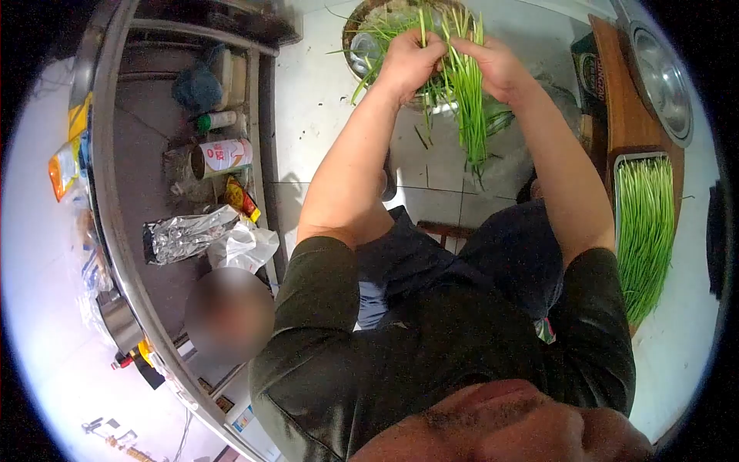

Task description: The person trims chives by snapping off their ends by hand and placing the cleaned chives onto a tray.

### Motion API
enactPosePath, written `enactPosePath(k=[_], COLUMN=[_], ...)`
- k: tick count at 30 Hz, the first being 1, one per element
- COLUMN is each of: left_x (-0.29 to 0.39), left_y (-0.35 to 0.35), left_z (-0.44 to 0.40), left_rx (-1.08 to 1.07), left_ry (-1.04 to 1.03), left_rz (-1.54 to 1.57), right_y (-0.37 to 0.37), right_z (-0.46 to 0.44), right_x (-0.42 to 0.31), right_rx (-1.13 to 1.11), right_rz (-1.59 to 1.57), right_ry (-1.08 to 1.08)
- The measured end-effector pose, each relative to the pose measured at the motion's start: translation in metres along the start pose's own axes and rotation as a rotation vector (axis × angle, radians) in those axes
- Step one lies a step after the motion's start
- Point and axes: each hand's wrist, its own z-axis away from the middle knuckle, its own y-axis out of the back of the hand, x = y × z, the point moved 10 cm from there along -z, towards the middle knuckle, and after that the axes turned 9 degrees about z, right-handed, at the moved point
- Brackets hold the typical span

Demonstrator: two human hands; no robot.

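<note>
Both my hands are raised at the top of the head view, over a round basket [350, 35] with loose green stalks in it. My right hand [500, 71] is closed around a bunch of chives [471, 123], whose green ends hang down toward the floor. Close beside it, my left hand [412, 63] is pinched shut on a few chive stalks that stick up past the thumb. The fingertips of the two hands nearly meet. A tray [663, 156] at the right carries a dense row of chives lying side by side.
A metal bowl [660, 85] and the tray rest along a wooden board [622, 115] at the right. On the left, a shelf [146, 100] holds a can [223, 158], foil [188, 235] and a white plastic bag [245, 246]. Chive scraps lie on the tiled floor [308, 115].
</note>
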Motion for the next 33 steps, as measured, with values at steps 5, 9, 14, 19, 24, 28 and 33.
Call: enactPosePath(k=[5, 9, 14, 19, 24, 28, 33], left_x=[0.007, 0.005, 0.015, 0.005, 0.014, 0.009, 0.012], left_y=[-0.006, -0.001, -0.007, 0.0, 0.002, 0.007, 0.022], left_z=[0.001, -0.006, -0.003, -0.003, -0.003, -0.004, -0.007], left_rx=[-0.043, -0.053, -0.131, -0.046, -0.007, 0.044, 0.094], left_ry=[-0.035, -0.123, -0.276, -0.056, -0.126, -0.021, 0.008], left_rz=[-0.053, -0.247, -0.497, -0.229, -0.107, -0.215, -0.168], right_y=[-0.016, -0.023, -0.024, -0.02, -0.016, -0.015, 0.031], right_z=[0.007, 0.016, 0.019, 0.014, 0.008, 0.012, 0.004], right_x=[-0.01, -0.021, -0.024, -0.02, -0.016, -0.017, 0.0], right_rx=[-0.063, -0.036, 0.008, 0.008, -0.023, 0.039, 0.266], right_rz=[-0.043, -0.019, 0.005, -0.022, -0.036, -0.026, 0.169], right_ry=[0.013, -0.014, -0.018, 0.013, 0.046, 0.026, -0.07])
